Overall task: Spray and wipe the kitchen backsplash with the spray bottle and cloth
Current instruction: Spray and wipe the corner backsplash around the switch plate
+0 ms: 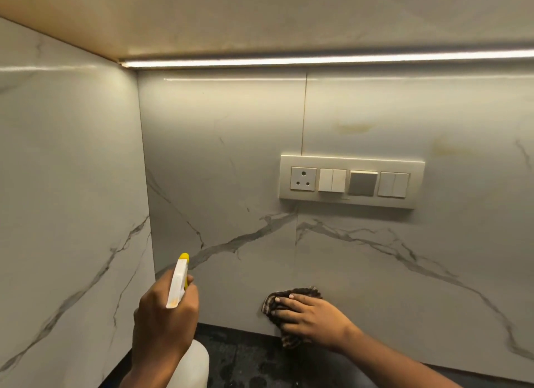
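Unlabelled spray bottle [178,283], checked cloth [289,303]

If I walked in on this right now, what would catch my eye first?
Probably the bright light strip glowing under the cabinet, above the marble backsplash. Next, the left hand raising a spray bottle near the corner, and the right hand pressing a dark cloth low on the wall, below the switch panel.

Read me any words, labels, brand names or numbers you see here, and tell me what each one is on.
None can be read.
Spray bottle: no label shows.
Switch plate: no print shows.
Cloth, backsplash: only pattern and veining.
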{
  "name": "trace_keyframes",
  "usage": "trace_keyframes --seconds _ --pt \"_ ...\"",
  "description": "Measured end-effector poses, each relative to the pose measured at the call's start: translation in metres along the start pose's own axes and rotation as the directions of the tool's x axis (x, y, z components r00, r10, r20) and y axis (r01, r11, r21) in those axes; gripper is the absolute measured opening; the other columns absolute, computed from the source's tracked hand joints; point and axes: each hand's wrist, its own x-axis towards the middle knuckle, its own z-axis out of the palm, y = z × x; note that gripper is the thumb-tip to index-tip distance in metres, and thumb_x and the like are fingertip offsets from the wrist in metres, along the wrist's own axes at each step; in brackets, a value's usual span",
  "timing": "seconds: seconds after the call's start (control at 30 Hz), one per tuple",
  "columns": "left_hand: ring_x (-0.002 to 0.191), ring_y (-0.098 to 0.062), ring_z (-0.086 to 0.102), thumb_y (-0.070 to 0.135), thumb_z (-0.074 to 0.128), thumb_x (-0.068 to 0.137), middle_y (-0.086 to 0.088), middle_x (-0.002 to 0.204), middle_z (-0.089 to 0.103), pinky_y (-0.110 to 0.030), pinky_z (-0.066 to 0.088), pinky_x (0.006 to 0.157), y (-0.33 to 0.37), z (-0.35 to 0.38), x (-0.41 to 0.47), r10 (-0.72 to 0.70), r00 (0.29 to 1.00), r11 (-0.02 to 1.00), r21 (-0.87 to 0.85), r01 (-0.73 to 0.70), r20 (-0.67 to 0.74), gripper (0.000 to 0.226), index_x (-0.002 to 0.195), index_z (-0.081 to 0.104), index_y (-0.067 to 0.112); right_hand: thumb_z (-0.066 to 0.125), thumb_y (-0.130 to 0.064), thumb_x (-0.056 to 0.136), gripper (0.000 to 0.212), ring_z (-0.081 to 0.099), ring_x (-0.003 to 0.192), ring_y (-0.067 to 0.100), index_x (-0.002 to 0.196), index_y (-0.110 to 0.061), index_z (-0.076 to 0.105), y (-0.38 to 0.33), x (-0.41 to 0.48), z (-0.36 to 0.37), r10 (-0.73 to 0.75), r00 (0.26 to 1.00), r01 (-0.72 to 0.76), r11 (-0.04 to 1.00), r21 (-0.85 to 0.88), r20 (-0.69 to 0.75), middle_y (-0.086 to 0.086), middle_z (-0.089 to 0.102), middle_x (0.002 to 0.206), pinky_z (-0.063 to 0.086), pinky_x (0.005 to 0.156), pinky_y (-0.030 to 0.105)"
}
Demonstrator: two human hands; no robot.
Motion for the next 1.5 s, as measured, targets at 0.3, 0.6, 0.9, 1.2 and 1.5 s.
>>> trace_keyframes --seconds 0.3,0.6,0.9,1.2,1.5 --pt "0.063 -0.035 0.065 0.023 0.060 0.093 -0.009 0.067 0.064 -0.042 0.057 0.065 0.076 0.001 -0.026 -0.016 0.998 0.995 -0.102 0.022 0.065 0.016 0.078 0.062 0.017 0.045 -0.001 0.084 0.071 0.037 0.147 0.026 0.147 -0.034 0.050 0.053 -0.098 -0.058 0.557 0.700 -0.413 0.827 0.382 -0.447 -0.002 0.048 0.154 0.031 0.118 0.041" --pt "0.060 -0.031 0.065 0.029 0.046 0.082 -0.007 0.068 0.061 -0.048 0.060 0.060 0.175 0.011 -0.040 0.172 0.974 0.971 -0.194 -0.142 0.147 0.014 0.077 0.057 0.023 0.067 0.019 0.082 0.071 0.036 0.147 0.033 0.140 -0.020 0.059 0.106 -0.167 -0.118 0.921 0.073 -0.375 0.381 0.845 -0.383 0.007 0.050 0.151 0.035 0.117 0.054" --pt "0.064 -0.036 0.068 0.031 0.042 0.078 -0.016 0.073 0.067 -0.039 0.058 0.065 0.240 0.026 -0.049 0.251 0.938 0.962 -0.170 -0.214 0.238 0.017 0.078 0.054 0.019 0.063 0.015 0.089 0.059 0.041 0.144 0.035 0.141 -0.010 0.056 0.133 -0.201 -0.158 0.923 -0.314 -0.115 0.195 0.974 -0.222 0.013 0.050 0.151 0.047 0.104 0.063" --pt "0.078 -0.037 0.066 0.030 0.040 0.082 -0.018 0.083 0.067 -0.048 0.057 0.079 0.267 0.040 -0.044 0.343 0.910 0.932 -0.210 -0.297 0.235 0.020 0.091 0.052 0.016 0.059 0.002 0.097 0.062 0.048 0.138 0.030 0.141 -0.043 0.053 0.134 -0.228 -0.164 0.873 -0.470 0.174 -0.052 0.983 0.130 0.007 0.052 0.149 0.055 0.096 0.055" --pt "0.081 -0.036 0.060 0.012 0.047 0.093 -0.027 0.090 0.066 -0.037 0.043 0.071 0.282 0.055 -0.042 0.310 0.917 0.942 -0.212 -0.261 0.250 0.012 0.084 0.053 0.007 0.057 0.004 0.098 0.057 0.050 0.136 0.029 0.143 -0.031 0.053 0.116 -0.252 -0.162 0.888 -0.415 0.211 -0.120 0.970 0.200 0.007 0.050 0.150 0.058 0.089 0.038"
